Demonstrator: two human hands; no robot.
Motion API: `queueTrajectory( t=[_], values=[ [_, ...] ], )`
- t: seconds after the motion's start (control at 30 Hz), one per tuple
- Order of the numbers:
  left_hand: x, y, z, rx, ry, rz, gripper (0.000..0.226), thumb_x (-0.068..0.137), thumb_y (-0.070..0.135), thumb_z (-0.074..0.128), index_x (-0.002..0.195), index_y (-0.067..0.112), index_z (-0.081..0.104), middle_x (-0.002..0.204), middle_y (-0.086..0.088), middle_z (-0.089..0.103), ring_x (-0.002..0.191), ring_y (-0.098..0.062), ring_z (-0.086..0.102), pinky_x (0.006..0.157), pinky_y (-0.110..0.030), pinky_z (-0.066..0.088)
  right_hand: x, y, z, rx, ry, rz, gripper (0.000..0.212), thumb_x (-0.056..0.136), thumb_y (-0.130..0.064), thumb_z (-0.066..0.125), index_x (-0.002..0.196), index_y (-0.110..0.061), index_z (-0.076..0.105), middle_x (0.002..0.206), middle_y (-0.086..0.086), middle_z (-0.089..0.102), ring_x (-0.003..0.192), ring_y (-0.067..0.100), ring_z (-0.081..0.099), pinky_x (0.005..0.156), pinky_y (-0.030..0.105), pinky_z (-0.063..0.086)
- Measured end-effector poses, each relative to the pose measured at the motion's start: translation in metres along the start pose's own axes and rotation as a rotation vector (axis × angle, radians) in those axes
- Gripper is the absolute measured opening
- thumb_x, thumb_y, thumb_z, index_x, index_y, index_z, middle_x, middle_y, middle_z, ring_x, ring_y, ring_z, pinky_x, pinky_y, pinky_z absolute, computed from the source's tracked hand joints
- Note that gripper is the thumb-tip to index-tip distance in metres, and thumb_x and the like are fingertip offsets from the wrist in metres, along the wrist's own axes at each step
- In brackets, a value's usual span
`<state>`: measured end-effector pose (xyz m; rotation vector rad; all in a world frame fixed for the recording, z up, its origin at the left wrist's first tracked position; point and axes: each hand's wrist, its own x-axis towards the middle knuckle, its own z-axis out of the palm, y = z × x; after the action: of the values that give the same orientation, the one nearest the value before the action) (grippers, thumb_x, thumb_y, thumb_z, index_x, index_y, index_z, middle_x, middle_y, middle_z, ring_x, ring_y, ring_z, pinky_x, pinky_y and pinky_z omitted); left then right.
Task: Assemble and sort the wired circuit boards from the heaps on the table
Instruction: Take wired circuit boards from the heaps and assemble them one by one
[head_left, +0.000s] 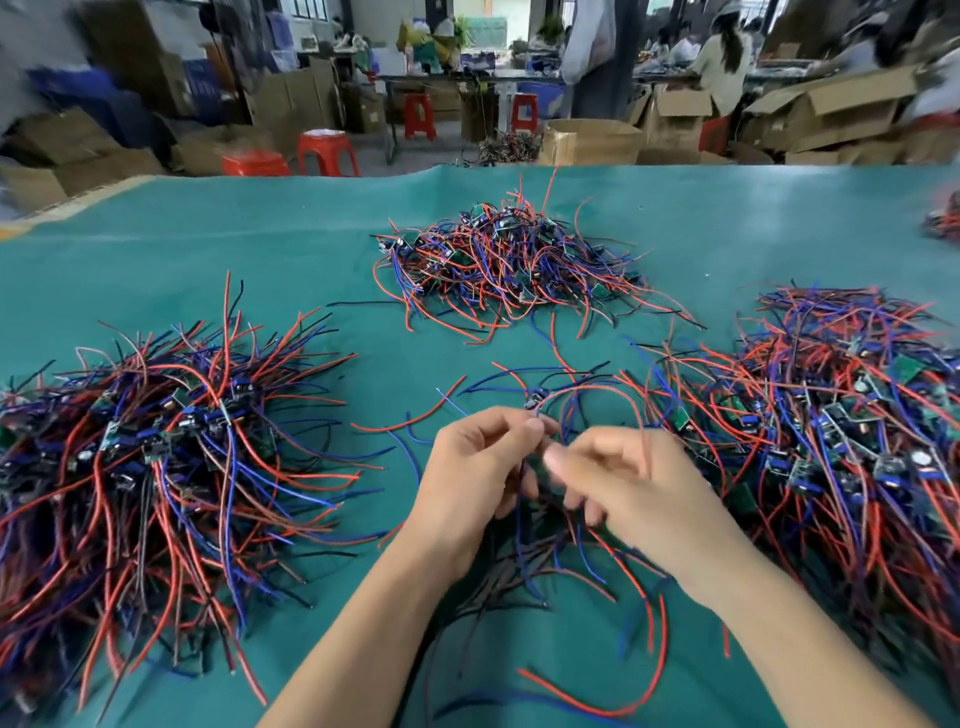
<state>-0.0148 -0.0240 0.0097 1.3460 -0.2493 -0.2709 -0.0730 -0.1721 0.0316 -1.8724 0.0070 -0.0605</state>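
Nearest the camera, two bare forearms reach over the green table cover (208, 249) and meet above a small bundle of wired boards (540, 499) at the front centre. The left hand (478, 467) has its fingers curled round the bundle, thumb and forefinger pinching the wires at its top. The right hand (618, 478) is blurred; its fingers curl in against the same bundle, though exactly what they pinch cannot be told.

Three heaps of red, blue and black wires with small green boards surround the hands — the left heap (156, 457), the right heap (852, 436), and the smaller far heap (514, 260) near the table's back edge.

Beyond the table stand cardboard boxes (592, 140) and red stools (327, 153). No writing or label is legible anywhere.
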Motion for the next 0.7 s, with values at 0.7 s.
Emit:
queueTrajectory(
  t=[0.7],
  values=[
    [-0.007, 0.0, 0.003, 0.184, -0.227, 0.055, 0.028, 0.082, 0.015, 0.078, 0.106, 0.005, 0.066, 0.084, -0.007, 0.071, 0.068, -0.021, 0.058, 0.046, -0.025, 0.04, 0.008, 0.012, 0.002, 0.371, 0.372, -0.042, 0.021, 0.074, -0.016, 0.089, 0.086, -0.014, 0.072, 0.073, -0.001, 0.071, 0.059, 0.008, 0.058, 0.05, 0.017, 0.043]
  ],
)
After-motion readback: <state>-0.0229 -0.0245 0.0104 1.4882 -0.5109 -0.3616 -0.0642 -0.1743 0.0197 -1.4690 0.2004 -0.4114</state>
